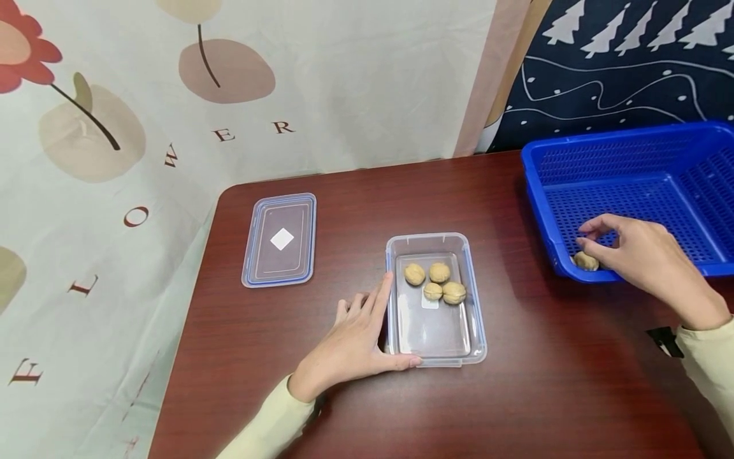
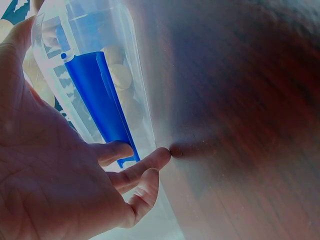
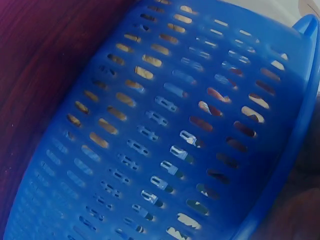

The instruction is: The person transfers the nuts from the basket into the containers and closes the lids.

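Lower centre of the head view: left hand (image 1: 352,344), forearm in a cream sleeve (image 1: 269,424) slanting up from the bottom edge. Fingers extended and grasping nothing, laid against the left wall of a clear container (image 1: 434,335); thumb stretched along its near rim. Left wrist view: palm and fingers beside the clear wall, pale rounds blurred behind it.

Centre, right of that hand: the container, upright on a red-brown table (image 1: 344,414). Contents: four walnuts (image 1: 439,272), grouped in the upper half of its floor, apart from the fingers.

Right side: right hand (image 1: 645,248), arm entering from the right edge in a second sleeve (image 1: 708,360), wrist raised, hand over the near wall of a blue slotted basket (image 1: 539,204). Thumb and fingers curved, tips pointing left with a gap between them, nothing visibly grasped. One walnut (image 1: 586,261) directly below the thumb, in the basket's near left corner; contact cannot be told. Right wrist view: basket wall, tan patches through the slots.

Left of centre, farther up: clear lid (image 1: 281,268), blue-edged, flat.

Upper frame: pale lettered cloth (image 1: 373,115); dark tree-patterned cloth (image 1: 625,83), upper right.
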Motion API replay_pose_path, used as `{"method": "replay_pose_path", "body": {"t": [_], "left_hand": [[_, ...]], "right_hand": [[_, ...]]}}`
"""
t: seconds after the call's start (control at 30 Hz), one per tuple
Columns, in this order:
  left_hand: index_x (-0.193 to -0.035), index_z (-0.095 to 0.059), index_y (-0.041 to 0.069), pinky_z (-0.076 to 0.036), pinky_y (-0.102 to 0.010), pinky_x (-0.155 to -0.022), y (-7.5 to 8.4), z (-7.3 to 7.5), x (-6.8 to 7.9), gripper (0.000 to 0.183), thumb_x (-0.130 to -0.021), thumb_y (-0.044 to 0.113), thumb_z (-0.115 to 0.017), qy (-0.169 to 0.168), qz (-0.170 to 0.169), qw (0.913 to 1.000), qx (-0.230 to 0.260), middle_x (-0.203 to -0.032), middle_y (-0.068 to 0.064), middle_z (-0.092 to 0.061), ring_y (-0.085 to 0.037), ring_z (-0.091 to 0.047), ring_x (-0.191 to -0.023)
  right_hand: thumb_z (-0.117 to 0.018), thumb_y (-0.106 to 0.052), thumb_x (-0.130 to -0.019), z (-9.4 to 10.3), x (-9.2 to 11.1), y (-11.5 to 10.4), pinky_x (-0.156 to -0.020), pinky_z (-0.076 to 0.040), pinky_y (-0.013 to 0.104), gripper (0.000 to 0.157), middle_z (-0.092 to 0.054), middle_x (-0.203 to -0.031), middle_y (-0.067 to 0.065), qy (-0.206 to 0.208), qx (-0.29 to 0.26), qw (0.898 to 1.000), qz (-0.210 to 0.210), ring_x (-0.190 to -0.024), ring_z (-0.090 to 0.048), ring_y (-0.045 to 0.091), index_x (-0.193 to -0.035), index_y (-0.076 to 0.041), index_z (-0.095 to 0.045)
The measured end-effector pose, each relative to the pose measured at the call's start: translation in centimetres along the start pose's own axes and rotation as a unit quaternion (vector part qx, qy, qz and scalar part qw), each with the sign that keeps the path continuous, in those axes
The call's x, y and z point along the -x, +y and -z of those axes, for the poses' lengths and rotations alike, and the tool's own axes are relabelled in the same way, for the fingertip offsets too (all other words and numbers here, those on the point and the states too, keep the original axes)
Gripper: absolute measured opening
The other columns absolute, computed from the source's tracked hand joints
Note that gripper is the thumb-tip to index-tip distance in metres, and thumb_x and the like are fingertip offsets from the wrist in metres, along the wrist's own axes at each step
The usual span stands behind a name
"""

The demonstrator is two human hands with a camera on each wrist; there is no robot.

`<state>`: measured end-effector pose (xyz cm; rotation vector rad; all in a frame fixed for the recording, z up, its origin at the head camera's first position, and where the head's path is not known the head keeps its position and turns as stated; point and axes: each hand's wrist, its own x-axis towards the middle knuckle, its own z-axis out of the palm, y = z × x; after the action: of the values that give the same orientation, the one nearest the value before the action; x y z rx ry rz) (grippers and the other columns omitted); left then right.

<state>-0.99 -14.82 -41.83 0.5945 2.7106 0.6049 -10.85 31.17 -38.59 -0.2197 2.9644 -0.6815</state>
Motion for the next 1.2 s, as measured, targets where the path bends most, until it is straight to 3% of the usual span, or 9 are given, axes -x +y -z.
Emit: {"method": "replay_pose_path", "body": {"t": [0.13, 0.37, 0.57, 0.77, 1.2], "left_hand": [[-0.176, 0.009, 0.018, -0.031, -0.057, -0.104, 0.0, -0.1, 0.0, 0.145, -0.079, 0.087, -0.075, 0.003, -0.001, 1.0, -0.002, -0.17, -0.01, -0.04, -0.033, -0.048, -0.134], [-0.176, 0.008, 0.018, -0.031, -0.06, -0.106, 0.0, -0.1, 0.1, 0.145, -0.079, 0.087, -0.074, 0.003, 0.001, 1.0, 0.002, -0.17, -0.01, -0.04, -0.034, -0.048, -0.136], [-0.176, 0.009, 0.019, -0.031, -0.06, -0.107, 0.0, -0.1, 0.1, 0.145, -0.079, 0.087, -0.075, 0.002, 0.004, 1.0, 0.002, -0.169, -0.01, -0.041, -0.034, -0.048, -0.136], [-0.176, 0.006, 0.017, -0.031, -0.059, -0.106, 0.0, -0.1, 0.2, 0.145, -0.079, 0.086, -0.076, 0.003, 0.004, 1.0, 0.003, -0.17, -0.01, -0.04, -0.034, -0.048, -0.135], [-0.176, 0.012, 0.022, -0.03, -0.058, -0.107, 0.2, 0.0, 0.3, 0.144, -0.08, 0.086, -0.074, -0.001, 0.005, 1.0, 0.007, -0.172, -0.009, -0.037, -0.035, -0.047, -0.138]], "right_hand": [[-0.073, -0.02, -0.105, 0.2, -0.2, 0.2, -0.055, -0.032, 0.039, 0.032, -0.072, -0.094, 0.017, -0.029, -0.002, 1.0, -0.011, -0.062, -0.044, 0.025, -0.123, 0.007, -0.069], [-0.072, -0.027, -0.106, 1.1, -0.9, 1.1, -0.06, -0.035, 0.042, 0.04, -0.072, -0.094, 0.019, -0.074, 0.0, 0.997, -0.039, -0.072, -0.049, 0.03, -0.125, 0.008, -0.069], [-0.074, -0.025, -0.103, 1.8, -1.8, 2.1, -0.079, -0.045, 0.061, 0.039, -0.071, -0.111, 0.029, -0.121, 0.03, 0.992, -0.025, -0.103, -0.059, 0.049, -0.124, 0.008, -0.069], [-0.078, -0.02, -0.101, 1.7, -2.6, 2.9, -0.088, -0.041, 0.076, 0.034, -0.072, -0.109, 0.027, -0.174, 0.023, 0.984, -0.011, -0.113, -0.057, 0.059, -0.122, 0.007, -0.07], [-0.084, -0.021, -0.095, 1.4, -3.6, 3.9, -0.086, -0.044, 0.07, 0.042, -0.072, -0.101, 0.009, -0.241, 0.021, 0.97, -0.006, -0.102, -0.061, 0.043, -0.125, 0.006, -0.071]]}}
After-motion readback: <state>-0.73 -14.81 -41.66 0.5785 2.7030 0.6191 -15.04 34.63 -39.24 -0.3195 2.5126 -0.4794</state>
